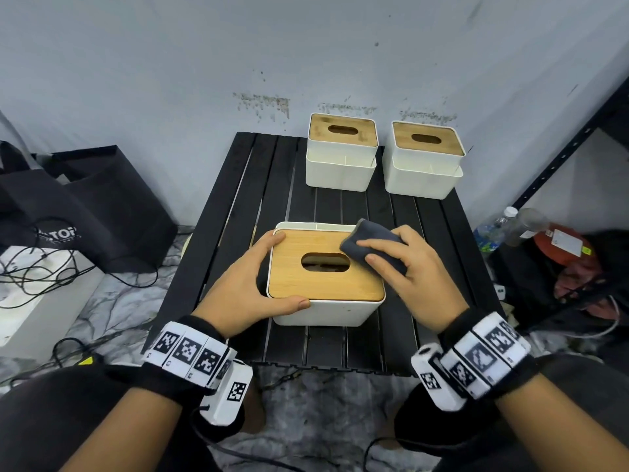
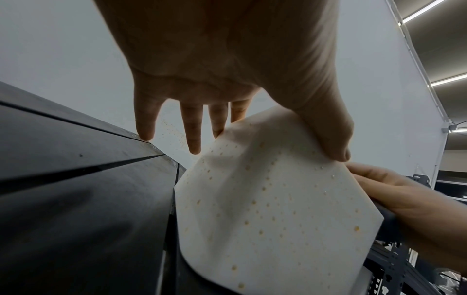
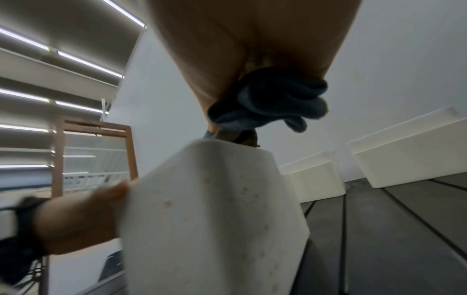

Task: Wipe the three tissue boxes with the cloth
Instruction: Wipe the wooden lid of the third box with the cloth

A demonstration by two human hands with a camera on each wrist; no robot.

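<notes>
Grey cloth point(image 1: 371, 243) in right hand point(image 1: 413, 267) fingers meets near box point(image 1: 323, 311) right edge; left hand point(image 1: 245, 287) clamps its left edge.

Seen from under the wrist, the left hand point(image 2: 227, 65) spreads over a white tissue box point(image 2: 272, 209) — its thumb point(image 2: 326, 127) lies along the box's upper right edge, while the fingers point(image 2: 193, 127) reach down straight on the far side, one tip touching the black slatted table point(image 2: 83, 199). The box's wall is flecked with small orange-brown spots (some look like droplets). The right hand point(image 2: 409, 207) touches the box's right edge — a pale wall behind.
</notes>
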